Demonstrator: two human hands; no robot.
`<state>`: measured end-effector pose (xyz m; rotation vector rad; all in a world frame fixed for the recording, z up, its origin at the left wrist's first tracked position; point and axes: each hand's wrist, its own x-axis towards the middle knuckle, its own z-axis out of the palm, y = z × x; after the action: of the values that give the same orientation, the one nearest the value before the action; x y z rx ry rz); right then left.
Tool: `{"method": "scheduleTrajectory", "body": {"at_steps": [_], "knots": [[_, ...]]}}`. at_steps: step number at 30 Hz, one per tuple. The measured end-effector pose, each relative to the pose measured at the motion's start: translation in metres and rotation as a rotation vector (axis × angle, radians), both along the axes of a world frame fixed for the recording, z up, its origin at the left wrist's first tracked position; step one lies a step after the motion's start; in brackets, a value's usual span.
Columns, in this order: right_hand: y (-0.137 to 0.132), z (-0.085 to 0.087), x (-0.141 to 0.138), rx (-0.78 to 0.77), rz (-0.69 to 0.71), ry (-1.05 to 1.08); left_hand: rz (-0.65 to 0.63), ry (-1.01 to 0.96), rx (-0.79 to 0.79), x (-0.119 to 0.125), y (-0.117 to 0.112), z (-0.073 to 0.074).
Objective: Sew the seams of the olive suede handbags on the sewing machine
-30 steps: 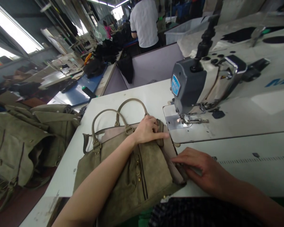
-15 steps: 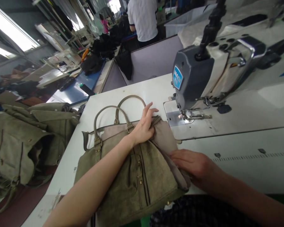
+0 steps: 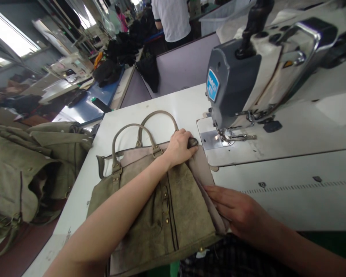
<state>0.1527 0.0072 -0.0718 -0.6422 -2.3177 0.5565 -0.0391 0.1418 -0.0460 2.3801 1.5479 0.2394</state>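
An olive suede handbag (image 3: 173, 215) with two looped handles lies flat on the white sewing table (image 3: 291, 192). My left hand (image 3: 180, 148) is closed round the bag's top right corner, near a dark strap end. My right hand (image 3: 236, 211) lies flat with fingers stretched out on the bag's right edge, pressing the pale lining. Just right of the bag corner sits the presser foot (image 3: 232, 136) of the grey and white sewing machine (image 3: 248, 73).
A heap of similar olive bags (image 3: 25, 169) rests to the left. Beyond the table stand a grey partition (image 3: 184, 67), other workbenches with dark goods, and a person in a white shirt (image 3: 171, 17) with their back turned.
My left hand went from fingers spread on the bag top to closed round its right corner. My right hand slid slightly down the bag's right edge. The view moved closer to the machine.
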Motion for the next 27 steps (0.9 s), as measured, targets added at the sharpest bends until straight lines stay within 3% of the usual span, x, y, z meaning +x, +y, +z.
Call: {"method": "scheduleTrajectory", "body": {"at_steps": [6,9,13,21,27], "knots": [[-0.007,-0.002,0.003,0.008,-0.002,-0.094,0.038,0.041,0.062,0.001,-0.001,0.000],[-0.015,0.006,0.010,-0.033,0.019,-0.171,0.070,0.119,0.069,0.001,0.000,0.001],[-0.020,0.014,0.013,-0.088,0.024,-0.248,0.053,0.066,-0.010,-0.002,0.003,0.003],[-0.012,-0.002,0.000,0.255,0.036,-0.185,-0.031,0.004,-0.089,-0.011,0.013,0.008],[-0.011,0.012,0.003,0.289,0.014,-0.112,0.052,-0.094,0.016,-0.008,-0.005,-0.001]]}}
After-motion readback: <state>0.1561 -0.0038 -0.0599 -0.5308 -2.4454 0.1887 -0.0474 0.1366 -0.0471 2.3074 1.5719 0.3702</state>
